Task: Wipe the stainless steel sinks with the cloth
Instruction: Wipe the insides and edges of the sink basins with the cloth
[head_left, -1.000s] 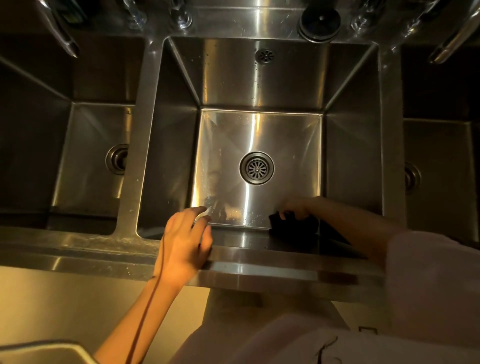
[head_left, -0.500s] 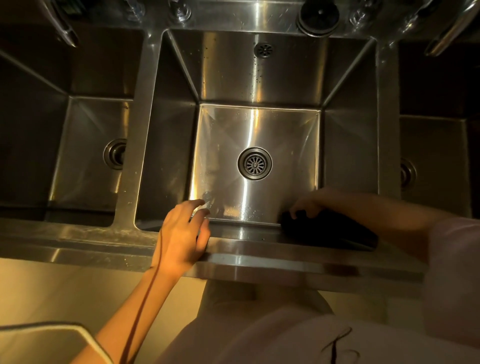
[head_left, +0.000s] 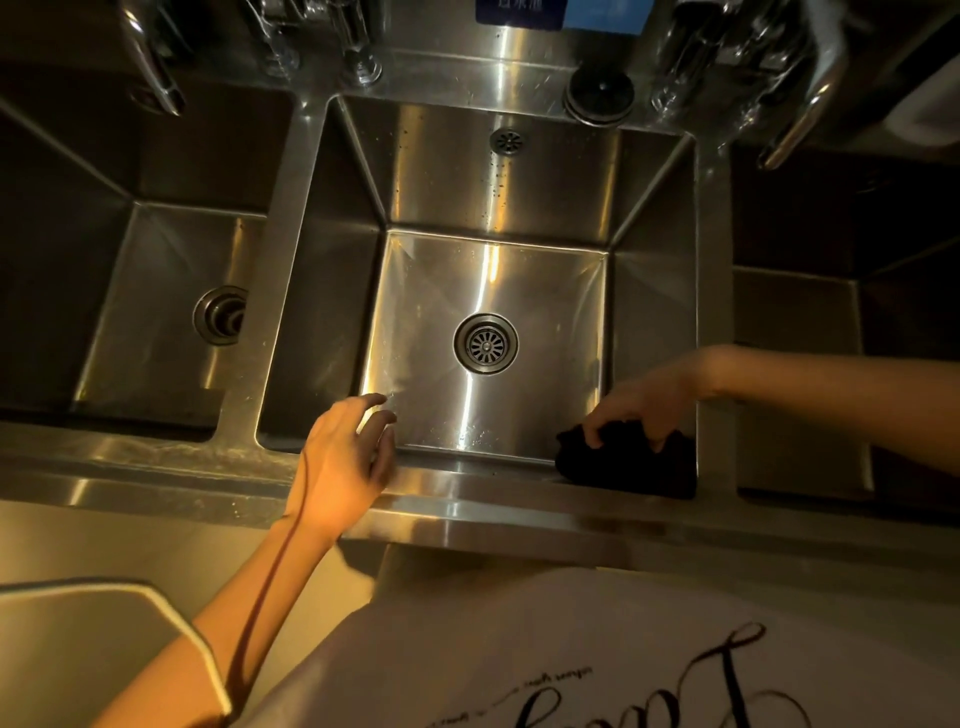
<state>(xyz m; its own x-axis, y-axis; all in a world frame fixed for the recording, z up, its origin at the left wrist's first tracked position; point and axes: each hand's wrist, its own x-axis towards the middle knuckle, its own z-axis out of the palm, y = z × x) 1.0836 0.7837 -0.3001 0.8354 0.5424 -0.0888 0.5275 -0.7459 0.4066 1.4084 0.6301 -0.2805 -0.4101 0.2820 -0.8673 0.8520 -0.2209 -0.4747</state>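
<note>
Pressing the cloth (head_left: 628, 467) into the sink's (head_left: 493, 176) near right corner, the right hand (head_left: 641, 405) grips it (fingers curled); left hand (head_left: 345, 462) rests on the front rim, fingers loosely spread.

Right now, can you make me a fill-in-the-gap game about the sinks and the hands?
1. The right hand grips a cloth whose colour is ____.
2. The cloth sits in the near ____ corner of the middle sink.
3. The round drain lies in the ____ of the middle sink's floor.
4. The left hand holds ____, resting on the front rim.

Missing words: black; right; middle; nothing
</note>
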